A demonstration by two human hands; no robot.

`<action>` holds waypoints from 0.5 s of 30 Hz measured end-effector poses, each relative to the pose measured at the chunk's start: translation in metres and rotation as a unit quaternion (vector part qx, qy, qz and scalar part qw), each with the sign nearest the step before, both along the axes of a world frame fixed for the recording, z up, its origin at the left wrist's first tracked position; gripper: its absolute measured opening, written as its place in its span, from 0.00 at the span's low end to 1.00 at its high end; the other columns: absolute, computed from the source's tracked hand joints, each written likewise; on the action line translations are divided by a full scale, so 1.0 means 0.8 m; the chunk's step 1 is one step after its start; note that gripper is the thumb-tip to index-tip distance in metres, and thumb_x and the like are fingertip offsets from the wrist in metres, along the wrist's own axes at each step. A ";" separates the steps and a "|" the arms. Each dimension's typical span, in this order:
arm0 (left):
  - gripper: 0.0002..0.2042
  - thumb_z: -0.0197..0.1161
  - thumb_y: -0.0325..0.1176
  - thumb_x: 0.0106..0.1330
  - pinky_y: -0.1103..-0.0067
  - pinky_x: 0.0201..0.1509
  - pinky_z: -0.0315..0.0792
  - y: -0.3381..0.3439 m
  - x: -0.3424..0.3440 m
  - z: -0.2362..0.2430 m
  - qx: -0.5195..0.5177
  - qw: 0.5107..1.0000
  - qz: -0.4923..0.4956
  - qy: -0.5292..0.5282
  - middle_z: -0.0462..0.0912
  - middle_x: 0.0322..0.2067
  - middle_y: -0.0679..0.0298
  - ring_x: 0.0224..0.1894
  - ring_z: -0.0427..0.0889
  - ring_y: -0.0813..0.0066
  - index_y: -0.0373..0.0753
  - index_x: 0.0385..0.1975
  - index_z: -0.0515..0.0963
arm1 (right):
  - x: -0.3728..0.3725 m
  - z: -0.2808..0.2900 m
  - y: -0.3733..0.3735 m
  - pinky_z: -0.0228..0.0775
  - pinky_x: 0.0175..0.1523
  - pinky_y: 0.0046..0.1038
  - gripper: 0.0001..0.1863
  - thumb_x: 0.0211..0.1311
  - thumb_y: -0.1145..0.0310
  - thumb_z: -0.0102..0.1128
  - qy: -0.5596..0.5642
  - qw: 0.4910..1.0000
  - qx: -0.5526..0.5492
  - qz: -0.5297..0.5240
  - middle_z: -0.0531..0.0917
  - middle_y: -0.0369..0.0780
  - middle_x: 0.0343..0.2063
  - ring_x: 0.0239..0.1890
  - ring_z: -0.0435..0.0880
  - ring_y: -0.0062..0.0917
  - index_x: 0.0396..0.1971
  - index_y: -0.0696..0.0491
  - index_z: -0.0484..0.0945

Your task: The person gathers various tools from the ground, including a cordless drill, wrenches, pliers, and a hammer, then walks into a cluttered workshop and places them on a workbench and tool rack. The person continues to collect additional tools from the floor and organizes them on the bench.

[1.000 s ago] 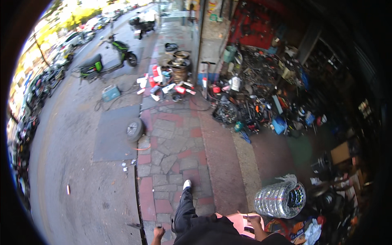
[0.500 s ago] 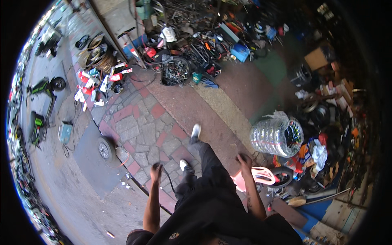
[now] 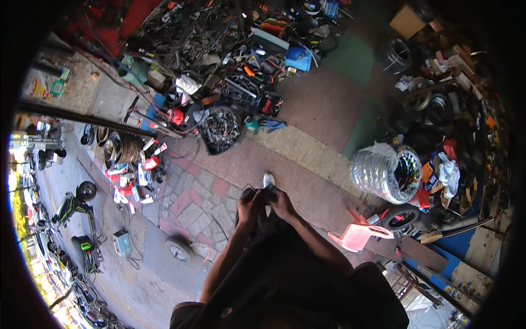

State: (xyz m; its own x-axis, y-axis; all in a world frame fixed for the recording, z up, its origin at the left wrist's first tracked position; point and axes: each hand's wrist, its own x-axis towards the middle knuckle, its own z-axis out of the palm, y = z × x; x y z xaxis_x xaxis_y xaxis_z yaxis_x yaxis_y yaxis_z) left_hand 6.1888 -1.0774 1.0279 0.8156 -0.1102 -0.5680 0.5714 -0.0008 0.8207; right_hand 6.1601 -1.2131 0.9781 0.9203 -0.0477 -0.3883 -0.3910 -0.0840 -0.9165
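Note:
My left hand (image 3: 250,210) and my right hand (image 3: 282,205) are close together in front of my body, over one light-coloured shoe (image 3: 268,180). The left hand's fingers are closed around a small dark rounded object (image 3: 248,194), with a thin dark cord or loop beside it. Another small dark piece (image 3: 269,194) is gripped by my right hand, almost touching the first. What kind of things they are, and whether they are joined, I cannot make out.
A pink plastic chair (image 3: 355,237) and a tyre (image 3: 401,217) stand to the right, below a plastic-wrapped stack of rings (image 3: 378,171). Ahead lie a tub of metal parts (image 3: 220,130) and heaped tools. A small wheel (image 3: 178,249) and scooter (image 3: 82,219) are at left.
Both hands have come inward from wide apart to meet in front of me, still with the dark objects. My view has turned, and I have moved forward over the paving.

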 end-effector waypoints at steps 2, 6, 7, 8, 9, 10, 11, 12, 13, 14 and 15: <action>0.09 0.61 0.37 0.62 0.77 0.26 0.71 0.000 0.056 -0.033 0.232 0.936 -0.181 -0.194 0.82 0.25 0.65 0.25 0.79 0.79 0.38 0.32 0.80 | 0.029 -0.012 -0.021 0.75 0.42 0.25 0.16 0.63 0.73 0.57 -0.062 0.995 -0.075 0.029 0.82 0.42 0.35 0.36 0.83 0.24 0.50 0.57 0.70; 0.06 0.65 0.33 0.51 0.73 0.30 0.76 0.001 0.136 -0.106 0.377 0.879 -0.278 -0.091 0.83 0.24 0.61 0.28 0.83 0.69 0.40 0.26 0.81 | 0.058 -0.071 -0.083 0.76 0.34 0.26 0.22 0.62 0.70 0.59 0.029 0.994 -0.058 -0.090 0.83 0.42 0.36 0.30 0.84 0.26 0.54 0.53 0.65; 0.06 0.66 0.32 0.50 0.73 0.31 0.76 0.010 0.163 -0.124 0.338 0.905 -0.251 -0.063 0.83 0.23 0.61 0.28 0.83 0.68 0.40 0.26 0.81 | 0.061 -0.094 -0.109 0.75 0.33 0.26 0.21 0.62 0.70 0.58 0.065 0.988 0.005 -0.142 0.83 0.41 0.36 0.30 0.84 0.26 0.54 0.53 0.66; 0.06 0.66 0.31 0.49 0.73 0.30 0.76 0.016 0.188 -0.142 0.308 0.918 -0.237 -0.082 0.83 0.23 0.61 0.27 0.83 0.69 0.40 0.27 0.81 | 0.056 -0.117 -0.136 0.75 0.32 0.26 0.20 0.63 0.69 0.58 0.119 0.977 -0.012 -0.177 0.83 0.41 0.36 0.30 0.84 0.27 0.54 0.52 0.66; 0.07 0.67 0.30 0.48 0.74 0.30 0.76 0.023 0.210 -0.158 0.290 0.925 -0.231 -0.078 0.84 0.24 0.61 0.27 0.83 0.70 0.40 0.28 0.82 | 0.042 -0.137 -0.163 0.74 0.31 0.26 0.20 0.63 0.69 0.57 0.135 0.969 -0.017 -0.207 0.83 0.42 0.36 0.29 0.84 0.27 0.54 0.51 0.66; 0.10 0.67 0.30 0.49 0.76 0.28 0.74 0.029 0.240 -0.176 0.344 0.870 -0.323 -0.141 0.84 0.24 0.63 0.26 0.82 0.76 0.37 0.32 0.82 | 0.024 -0.154 -0.191 0.73 0.28 0.26 0.20 0.62 0.69 0.58 0.157 0.954 0.023 -0.255 0.83 0.42 0.36 0.29 0.84 0.27 0.53 0.52 0.67; 0.11 0.67 0.31 0.51 0.78 0.26 0.72 0.034 0.259 -0.188 0.244 0.946 -0.197 -0.085 0.83 0.23 0.63 0.24 0.80 0.77 0.34 0.33 0.81 | 0.007 -0.165 -0.216 0.72 0.25 0.25 0.20 0.61 0.68 0.59 0.187 0.931 0.043 -0.310 0.83 0.42 0.35 0.28 0.85 0.26 0.52 0.52 0.68; 0.11 0.67 0.31 0.51 0.79 0.26 0.72 0.035 0.292 -0.204 0.215 0.961 -0.171 -0.027 0.83 0.22 0.63 0.23 0.80 0.78 0.33 0.34 0.81 | -0.014 -0.166 -0.242 0.72 0.24 0.26 0.18 0.61 0.69 0.58 0.163 0.922 0.111 -0.333 0.83 0.42 0.35 0.28 0.85 0.27 0.51 0.52 0.69; 0.12 0.67 0.31 0.52 0.79 0.25 0.71 0.038 0.324 -0.217 0.180 0.973 -0.143 0.019 0.83 0.22 0.62 0.22 0.79 0.78 0.32 0.35 0.80 | -0.031 -0.161 -0.257 0.72 0.23 0.27 0.17 0.61 0.70 0.57 0.205 0.889 0.135 -0.387 0.83 0.42 0.34 0.27 0.85 0.29 0.50 0.52 0.70; 0.13 0.67 0.31 0.51 0.79 0.25 0.72 0.043 0.353 -0.228 0.180 0.974 -0.140 0.011 0.83 0.22 0.61 0.23 0.80 0.78 0.32 0.35 0.80 | -0.044 -0.150 -0.261 0.73 0.24 0.27 0.15 0.61 0.70 0.56 0.274 0.864 0.081 -0.415 0.83 0.42 0.35 0.28 0.85 0.30 0.48 0.53 0.71; 0.13 0.67 0.31 0.51 0.78 0.25 0.72 0.044 0.376 -0.239 0.194 0.971 -0.140 0.018 0.83 0.22 0.60 0.23 0.80 0.78 0.31 0.35 0.81 | -0.053 -0.131 -0.268 0.73 0.24 0.28 0.14 0.60 0.69 0.55 0.378 0.809 -0.007 -0.449 0.83 0.43 0.35 0.28 0.85 0.31 0.46 0.55 0.72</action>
